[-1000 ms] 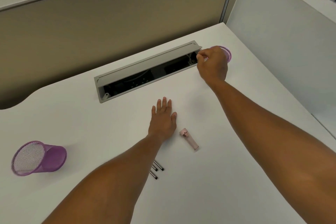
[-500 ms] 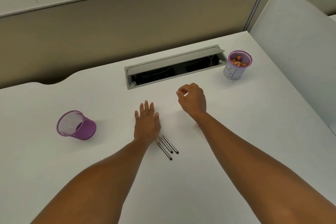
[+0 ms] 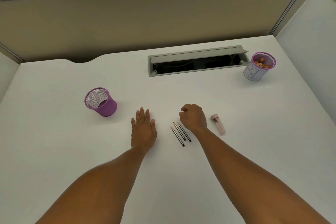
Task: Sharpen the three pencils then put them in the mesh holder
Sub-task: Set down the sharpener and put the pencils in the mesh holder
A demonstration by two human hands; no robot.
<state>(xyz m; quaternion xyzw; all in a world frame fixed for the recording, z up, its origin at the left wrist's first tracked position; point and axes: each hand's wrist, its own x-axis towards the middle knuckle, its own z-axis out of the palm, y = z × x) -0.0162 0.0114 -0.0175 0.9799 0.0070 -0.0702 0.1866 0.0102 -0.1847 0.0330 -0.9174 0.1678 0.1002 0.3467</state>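
— From the head camera, where do the 3 dark, thin wooden pencils [image 3: 180,133] lie?

— Side by side on the white surface [image 3: 254,151], between the 2 hands, tips pointing away and a little left, blunt ends toward the person. The right hand [image 3: 193,117] is just beside them, nearly touching the rightmost one; the left hand [image 3: 144,129] sits further off.

— And the fingers?

— Right fingers [image 3: 183,111] curled together, holding nothing I can see. The left hand rests flat, fingers straight and slightly spread.

— The sharpener?

— The small pale pink plastic sharpener [image 3: 218,123] lies just right of the right hand. The purple wire mesh holder [image 3: 100,102] stands well to the left, leaning, and looks empty.

— Anything unclear?

— Whether the tips are already sharp; they're too small. A second purple-rimmed cup [image 3: 259,66], far right, holds orange shavings.
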